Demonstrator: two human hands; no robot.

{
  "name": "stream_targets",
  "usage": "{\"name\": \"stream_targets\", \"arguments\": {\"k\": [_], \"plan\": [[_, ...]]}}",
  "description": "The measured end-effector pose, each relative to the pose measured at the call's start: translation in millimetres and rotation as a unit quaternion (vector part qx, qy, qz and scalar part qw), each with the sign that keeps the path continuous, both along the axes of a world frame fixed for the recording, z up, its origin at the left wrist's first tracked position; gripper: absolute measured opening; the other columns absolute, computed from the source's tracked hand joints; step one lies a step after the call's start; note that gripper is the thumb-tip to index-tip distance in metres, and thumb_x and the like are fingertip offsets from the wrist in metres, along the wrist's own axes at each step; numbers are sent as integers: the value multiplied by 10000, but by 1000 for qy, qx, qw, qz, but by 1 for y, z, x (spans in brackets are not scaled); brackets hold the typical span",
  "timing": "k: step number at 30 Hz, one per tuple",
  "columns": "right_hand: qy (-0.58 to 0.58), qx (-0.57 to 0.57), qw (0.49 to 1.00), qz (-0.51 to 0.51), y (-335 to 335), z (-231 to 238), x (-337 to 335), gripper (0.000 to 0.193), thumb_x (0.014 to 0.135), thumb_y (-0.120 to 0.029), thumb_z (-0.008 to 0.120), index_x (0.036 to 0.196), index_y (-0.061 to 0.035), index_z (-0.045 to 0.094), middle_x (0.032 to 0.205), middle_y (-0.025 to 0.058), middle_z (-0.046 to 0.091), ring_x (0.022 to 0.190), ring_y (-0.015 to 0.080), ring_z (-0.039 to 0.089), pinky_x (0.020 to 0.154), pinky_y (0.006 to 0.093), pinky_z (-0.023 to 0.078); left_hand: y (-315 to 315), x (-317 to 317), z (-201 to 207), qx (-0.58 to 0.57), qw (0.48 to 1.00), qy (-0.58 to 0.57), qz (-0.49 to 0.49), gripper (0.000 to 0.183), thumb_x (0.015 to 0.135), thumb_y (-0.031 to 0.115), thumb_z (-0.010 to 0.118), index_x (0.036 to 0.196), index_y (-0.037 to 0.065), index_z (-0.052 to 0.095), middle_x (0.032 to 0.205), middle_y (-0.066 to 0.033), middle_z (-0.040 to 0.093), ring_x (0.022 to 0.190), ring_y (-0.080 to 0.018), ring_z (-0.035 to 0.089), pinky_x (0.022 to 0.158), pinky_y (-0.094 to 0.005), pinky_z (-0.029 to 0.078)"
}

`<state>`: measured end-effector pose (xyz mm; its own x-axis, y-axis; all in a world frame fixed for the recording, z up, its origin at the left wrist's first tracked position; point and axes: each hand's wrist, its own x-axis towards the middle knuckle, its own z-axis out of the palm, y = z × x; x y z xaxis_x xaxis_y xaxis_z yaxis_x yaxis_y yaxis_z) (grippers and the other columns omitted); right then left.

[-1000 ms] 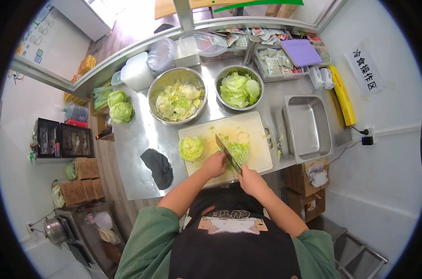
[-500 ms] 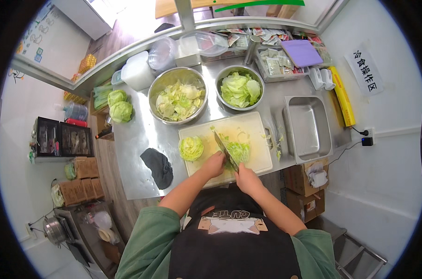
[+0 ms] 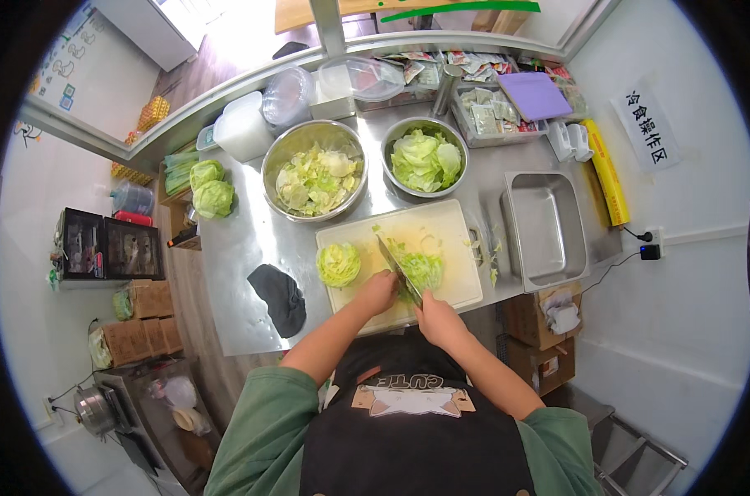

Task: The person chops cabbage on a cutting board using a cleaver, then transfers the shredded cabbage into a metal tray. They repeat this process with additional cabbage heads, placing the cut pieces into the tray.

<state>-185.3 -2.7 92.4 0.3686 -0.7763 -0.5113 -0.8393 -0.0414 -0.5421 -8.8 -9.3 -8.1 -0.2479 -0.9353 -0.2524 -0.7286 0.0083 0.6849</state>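
Observation:
A kitchen knife (image 3: 398,267) slants across a pale cutting board (image 3: 462,285), its tip pointing away and to the left. My right hand (image 3: 439,320) is closed round its handle at the near end. Beside the left face of the blade, my left hand (image 3: 378,293) is curled, its fingertips at the blade; whatever they may hold is hidden. Shredded lettuce (image 3: 425,269) lies heaped along the blade's right side, with small scraps beyond the tip. A cut head of lettuce (image 3: 339,264) rests at the board's left end, apart from both hands.
Behind the board stand a large steel bowl (image 3: 269,183) of chopped lettuce and a smaller bowl (image 3: 388,175) of lettuce leaves. An empty steel pan (image 3: 549,236) sits to the right. A dark cloth (image 3: 277,299) and whole lettuces (image 3: 213,198) lie on the left of the steel table (image 3: 230,264).

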Motion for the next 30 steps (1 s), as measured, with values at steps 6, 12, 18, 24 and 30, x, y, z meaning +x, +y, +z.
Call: {"name": "stream_targets", "arguments": {"k": [6,12,18,24,30], "plan": [[-34,-65,997,-40,15,-61,2,227,881,-165,534,934,16,409,732,298,587,720,480,571,647,542,448,-3,3,-4,4,999,34,-25,136,766,124,555,838,11,572,876,-230,571,852,-418,550,754,-483,445],[-21,-8,1000,-16,-9,-1,8,238,892,-201,492,970,18,439,793,313,592,783,479,578,715,548,446,-1,5,-4,18,999,36,-7,147,769,125,552,856,8,574,881,-242,568,849,-426,549,749,-484,444],[-9,-8,998,-58,16,-51,5,221,896,-179,479,981,20,436,800,311,594,793,485,574,720,544,444,-2,0,-2,36,999,23,23,150,794,133,545,863,3,573,884,-254,575,835,-436,558,732,-491,449],[-15,-39,999,8,-5,-21,10,251,889,-172,528,950,36,400,763,305,591,736,483,569,653,537,450,0,0,-2,9,999,5,37,129,775,116,554,833,3,575,833,-238,587,791,-418,574,704,-482,463],[-70,-62,994,-58,22,-54,3,260,881,-175,547,972,26,410,739,307,583,722,488,564,641,541,446,-3,0,-11,13,999,0,29,148,764,129,565,834,1,589,839,-252,591,788,-427,570,701,-487,458]]}}
